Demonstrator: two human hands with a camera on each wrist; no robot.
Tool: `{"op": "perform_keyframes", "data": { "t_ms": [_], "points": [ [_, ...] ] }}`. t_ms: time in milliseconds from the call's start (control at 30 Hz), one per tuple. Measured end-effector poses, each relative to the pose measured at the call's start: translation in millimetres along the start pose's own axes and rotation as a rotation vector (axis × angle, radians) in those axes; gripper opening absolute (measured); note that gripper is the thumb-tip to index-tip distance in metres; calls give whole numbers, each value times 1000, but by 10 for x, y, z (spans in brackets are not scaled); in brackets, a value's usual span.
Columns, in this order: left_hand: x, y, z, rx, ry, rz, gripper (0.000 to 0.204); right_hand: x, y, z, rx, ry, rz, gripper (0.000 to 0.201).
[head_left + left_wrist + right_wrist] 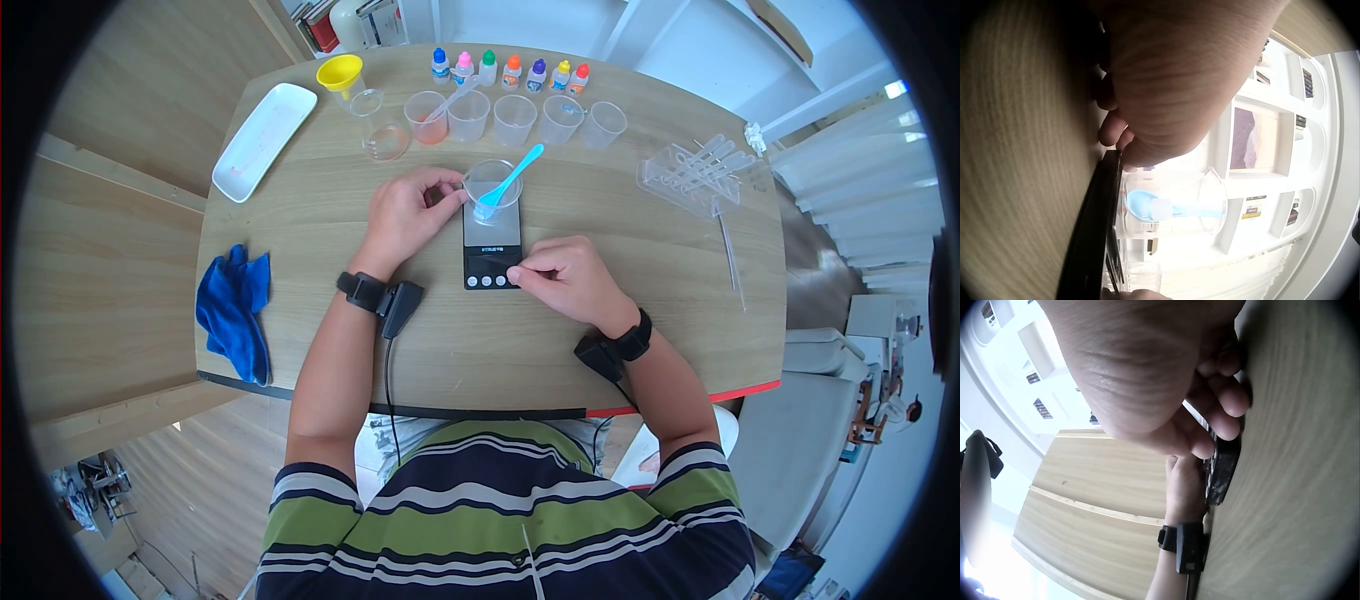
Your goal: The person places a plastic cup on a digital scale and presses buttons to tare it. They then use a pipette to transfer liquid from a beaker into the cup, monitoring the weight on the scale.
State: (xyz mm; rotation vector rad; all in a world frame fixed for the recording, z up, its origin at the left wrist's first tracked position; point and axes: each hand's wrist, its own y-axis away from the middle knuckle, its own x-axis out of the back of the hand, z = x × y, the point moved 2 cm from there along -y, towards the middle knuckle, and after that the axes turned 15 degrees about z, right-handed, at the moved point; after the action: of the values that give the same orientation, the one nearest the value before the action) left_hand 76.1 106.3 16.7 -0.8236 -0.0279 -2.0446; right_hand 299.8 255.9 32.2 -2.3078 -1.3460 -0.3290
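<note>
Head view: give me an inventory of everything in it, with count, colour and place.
table: one, wooden, centre
scale: one, black and silver, mid-table
cup: one, clear, on scale
spoon: one, light blue, in that cup
row cups: five, clear, behind; leftmost holds reddish liquid and a stick
bottles: seven, mixed cap colours, far edge
yellow-topped cup: one, far left
clear vessels: count unclear, beside it
tray: one, white, left
cloth: one, blue, left
rack: one, clear, right, with tubes
rods: count unclear, thin, right
shelves: white, background
striped shirt: one, near edge
wristbands: two, black
left hand, right hand: at scale
</note>
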Motion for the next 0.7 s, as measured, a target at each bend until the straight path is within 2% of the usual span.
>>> {"op": "perform_keyframes", "data": {
  "t_ms": [267,333,400,500,700],
  "points": [
    [-2,-5,1,-3,3,-2,29,22,6,-1,-49,-33,-36,4],
    [-1,-3,2,-8,-18,2,29,3,9,-3,-33,-54,-22,5],
    [-1,1,-2,-2,-10,1,29,-17,32,37,-139,-39,-10,9],
    [-2,0,-3,2,-5,0,29,-28,44,23,-206,3,-2,13],
    [0,-3,7,-3,-10,1,29,-46,57,3,-209,36,35,17]
  ]
}}
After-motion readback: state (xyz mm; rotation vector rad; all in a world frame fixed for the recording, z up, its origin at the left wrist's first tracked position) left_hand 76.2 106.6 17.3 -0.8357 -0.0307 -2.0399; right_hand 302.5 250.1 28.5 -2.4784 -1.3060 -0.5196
